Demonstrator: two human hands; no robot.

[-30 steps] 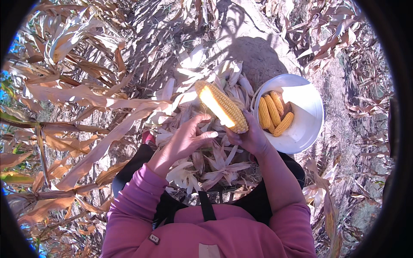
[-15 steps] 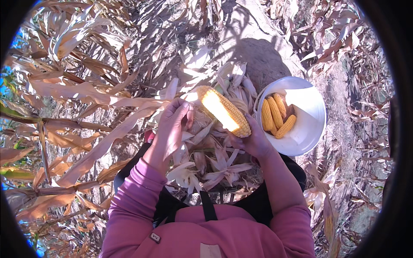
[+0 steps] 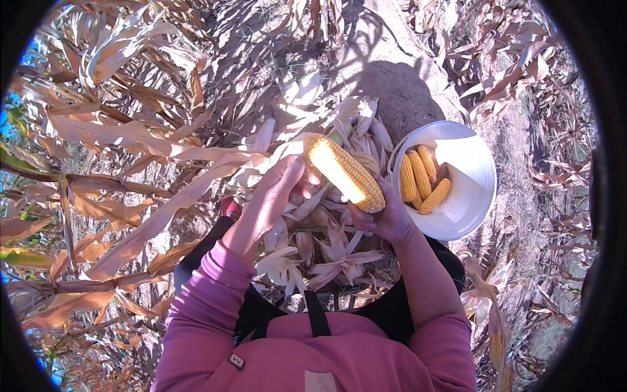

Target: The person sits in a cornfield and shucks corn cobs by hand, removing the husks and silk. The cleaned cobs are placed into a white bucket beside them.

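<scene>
A husked yellow ear of corn (image 3: 343, 171) slants in front of me, a bright patch of sun along its kernels. My right hand (image 3: 386, 219) is closed around its lower right end. Close to the ear's upper left end is my left hand (image 3: 277, 189), its thumb and fingers apart and nothing seen in its grasp. Whether its fingertips touch the kernels I cannot tell. Below both hands lies a heap of pale dry husks (image 3: 339, 255).
A white bucket (image 3: 480, 196) stands right of my right hand, with several husked ears (image 3: 418, 176) inside. Dry corn stalks (image 3: 111, 193) and leaves reach in from the left. Bare soil (image 3: 405, 98) shows beyond the husks.
My left hand has moved right and closer to the ear's upper end, its fingers less curled. The ear and my right hand have barely shifted.
</scene>
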